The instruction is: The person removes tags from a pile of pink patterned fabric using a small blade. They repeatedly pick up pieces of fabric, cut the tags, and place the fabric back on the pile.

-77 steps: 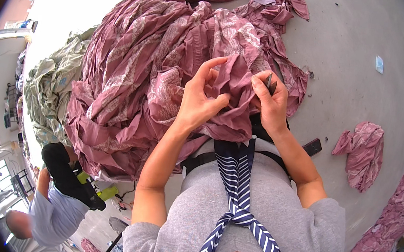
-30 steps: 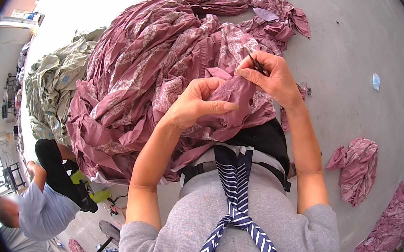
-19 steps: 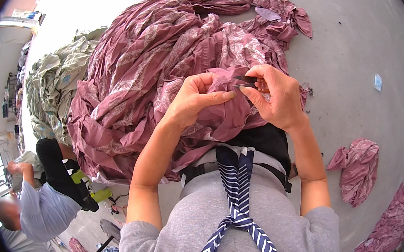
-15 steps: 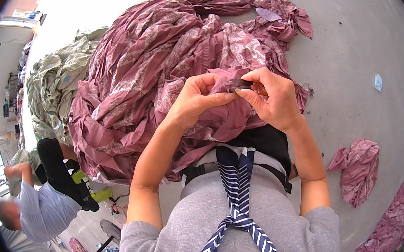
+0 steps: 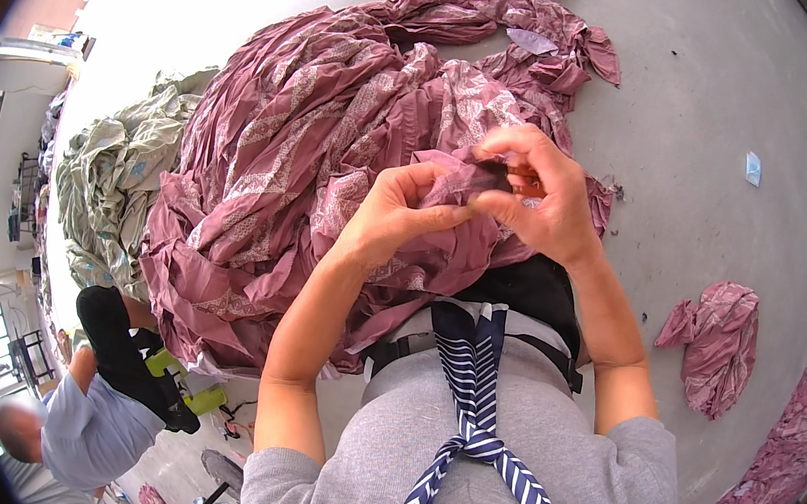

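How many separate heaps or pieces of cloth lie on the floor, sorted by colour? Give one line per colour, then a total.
Maroon patterned cloth: 3, the big heap that both hands work on, a small bundle, a strip at the right edge
Pale green cloth: 1 heap
Total: 4

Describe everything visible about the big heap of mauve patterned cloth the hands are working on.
The big heap of mauve patterned cloth is thin, crumpled woven fabric with paler printed bands. It sprawls in deep folds over the grey concrete floor, one end trailing toward the top of the view. Its near edge is lifted: the left hand and right hand pinch a fold between them. A pale green cloth pile lies against its left side.
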A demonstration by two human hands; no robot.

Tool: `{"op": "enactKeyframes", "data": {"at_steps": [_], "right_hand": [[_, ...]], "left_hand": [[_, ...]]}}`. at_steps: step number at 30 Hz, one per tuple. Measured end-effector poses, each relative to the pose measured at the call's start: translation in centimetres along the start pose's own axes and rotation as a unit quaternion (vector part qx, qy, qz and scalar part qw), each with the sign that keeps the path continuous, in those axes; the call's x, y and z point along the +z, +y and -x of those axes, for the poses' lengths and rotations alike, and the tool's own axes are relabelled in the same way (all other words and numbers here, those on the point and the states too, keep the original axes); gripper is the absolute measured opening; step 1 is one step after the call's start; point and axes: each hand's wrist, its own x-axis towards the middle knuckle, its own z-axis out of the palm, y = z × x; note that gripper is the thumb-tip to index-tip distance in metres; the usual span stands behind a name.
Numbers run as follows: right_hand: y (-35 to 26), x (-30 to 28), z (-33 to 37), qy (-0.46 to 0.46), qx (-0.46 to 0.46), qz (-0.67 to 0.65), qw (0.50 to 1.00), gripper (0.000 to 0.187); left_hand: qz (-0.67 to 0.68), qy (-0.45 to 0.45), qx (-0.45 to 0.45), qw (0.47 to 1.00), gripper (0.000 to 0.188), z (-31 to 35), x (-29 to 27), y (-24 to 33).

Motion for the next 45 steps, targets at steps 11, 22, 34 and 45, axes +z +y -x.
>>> {"op": "enactKeyframes", "data": {"at_steps": [11,22,34,45], "right_hand": [[0.6,-2.6,-0.8,-0.126,0.085,-0.055,0.987,0.015],[1.9,-1.9,-0.1,0.012,-0.019,0.034,0.999,0.013],[2.2,-0.2,2.9,0.006,-0.314,0.324,0.892,0.019],[-0.7,0.0,1.6,0.016,-0.151,0.142,0.978,0.024]], "left_hand": [[-0.052,-0.01,-0.021,0.998,0.018,2.1,-1.4,1.7],[0.001,-0.02,-0.03,0.999,0.019,1.8,-1.5,2.3],[-0.377,0.253,0.426,0.783,0.031,0.4,-1.5,-0.7],[-0.237,0.213,0.363,0.876,0.037,1.0,-0.7,-1.8]]}}
